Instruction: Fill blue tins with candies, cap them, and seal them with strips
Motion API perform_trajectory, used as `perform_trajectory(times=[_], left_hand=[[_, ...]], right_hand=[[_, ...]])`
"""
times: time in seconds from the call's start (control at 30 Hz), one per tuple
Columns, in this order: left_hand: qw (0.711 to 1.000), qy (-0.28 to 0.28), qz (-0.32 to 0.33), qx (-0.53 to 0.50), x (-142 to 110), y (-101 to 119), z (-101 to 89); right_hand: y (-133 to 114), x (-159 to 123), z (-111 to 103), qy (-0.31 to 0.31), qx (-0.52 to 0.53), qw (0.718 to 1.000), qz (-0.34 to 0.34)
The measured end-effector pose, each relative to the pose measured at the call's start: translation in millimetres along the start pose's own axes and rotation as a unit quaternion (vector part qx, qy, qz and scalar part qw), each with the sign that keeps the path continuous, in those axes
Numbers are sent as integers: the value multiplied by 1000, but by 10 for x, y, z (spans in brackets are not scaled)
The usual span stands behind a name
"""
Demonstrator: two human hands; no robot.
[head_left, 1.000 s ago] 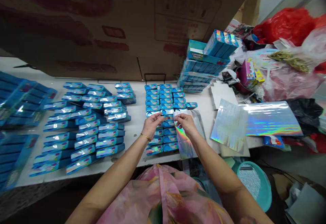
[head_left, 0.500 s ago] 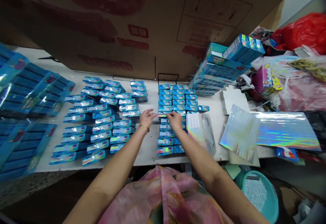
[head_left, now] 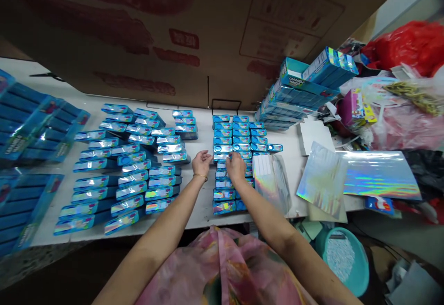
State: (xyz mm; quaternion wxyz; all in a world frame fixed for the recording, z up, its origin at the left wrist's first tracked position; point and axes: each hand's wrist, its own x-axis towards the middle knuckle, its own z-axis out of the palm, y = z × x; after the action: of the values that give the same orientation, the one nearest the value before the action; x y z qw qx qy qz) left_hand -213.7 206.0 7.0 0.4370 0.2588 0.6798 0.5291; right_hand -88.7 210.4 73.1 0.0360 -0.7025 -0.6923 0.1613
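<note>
My left hand (head_left: 202,161) and my right hand (head_left: 236,166) meet over the middle block of small blue boxes (head_left: 236,133) on the white table (head_left: 203,203). Both have their fingers curled and pinched down at the ends of a shiny holographic strip (head_left: 221,156) lying across one box in the left column. The strip is mostly hidden under my fingertips. A sheet of holographic stickers (head_left: 270,180) lies just right of my right hand. Several rows of blue boxes with shiny strips on them (head_left: 132,171) fill the table to the left of my left hand.
A big cardboard carton (head_left: 173,41) stands behind the table. Wrapped blue packs (head_left: 31,125) lie far left, stacked blue cartons (head_left: 294,97) back right. Larger holographic sheets (head_left: 378,175) lie right, before a red bag (head_left: 412,46) and clutter. A teal basin (head_left: 343,259) sits below.
My hands lifted a strip off the sticker sheet, carried it left and forward, and lowered it onto a box in the middle block. The view has shifted slightly.
</note>
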Motion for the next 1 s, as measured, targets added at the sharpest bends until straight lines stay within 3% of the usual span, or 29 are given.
perform_trajectory(times=[0.1, 0.17, 0.27, 0.33, 0.43, 0.57, 0.67, 0.77, 0.87, 1.0], left_hand=[[997, 17, 29, 66, -45, -41, -10], [988, -17, 79, 129, -83, -58, -33], [963, -90, 134, 217, -143, -29, -81], [950, -72, 162, 258, -191, 56, -82], [923, -45, 244, 295, -308, 291, 81], [854, -161, 334, 365, -548, 660, 687], [802, -239, 304, 455, -668, 812, 1236], [789, -301, 199, 498, -665, 807, 1604], [799, -310, 150, 493, -614, 734, 1702], [817, -293, 154, 473, -615, 687, 1620]], right_hand=[[38, -88, -26, -38, -91, 990, -102], [40, -109, -32, -74, -138, 975, -156], [39, -106, -81, -94, -151, 969, -172], [115, -115, -178, -86, -118, 972, -186], [454, -165, -404, -10, -16, 981, -192], [1193, -173, -652, 158, 115, 977, -84], [1640, -31, -673, 183, 146, 970, -66], [1840, 171, -592, 151, 126, 975, -102], [1883, 297, -518, 102, 60, 984, -132], [1912, 272, -496, 79, -23, 980, -181]])
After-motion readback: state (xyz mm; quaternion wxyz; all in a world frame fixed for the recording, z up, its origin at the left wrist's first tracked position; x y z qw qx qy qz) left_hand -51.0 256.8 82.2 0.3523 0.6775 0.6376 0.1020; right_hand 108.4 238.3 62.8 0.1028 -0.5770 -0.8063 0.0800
